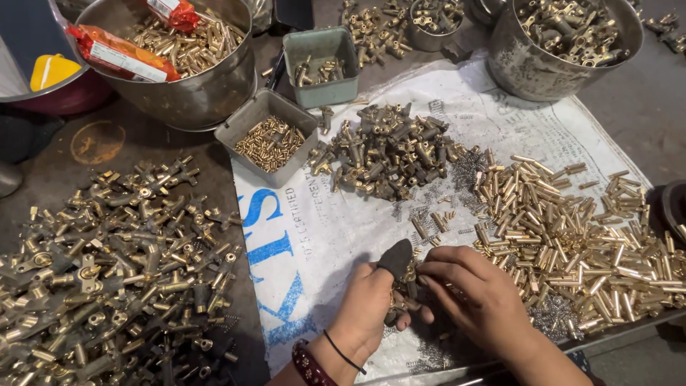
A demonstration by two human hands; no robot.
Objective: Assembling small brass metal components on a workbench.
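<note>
My left hand [368,307] holds a small brass valve fitting [407,280] low in the middle of the view, its thumb covered by a dark fingertip cap [395,257]. My right hand [475,289] closes its fingers on the same fitting from the right. Both hands hover over a white printed sheet [314,236]. A heap of brass tubes [572,229] lies just right of my right hand. A pile of brass fittings [389,150] sits beyond the hands, with small springs [468,168] scattered between the two.
A large heap of assembled brass valves [114,271] covers the left. Steel bowls of parts stand at back left [179,93] and back right [543,71]. A grey tray of small brass pieces [246,118] and a green box [321,89] sit between them.
</note>
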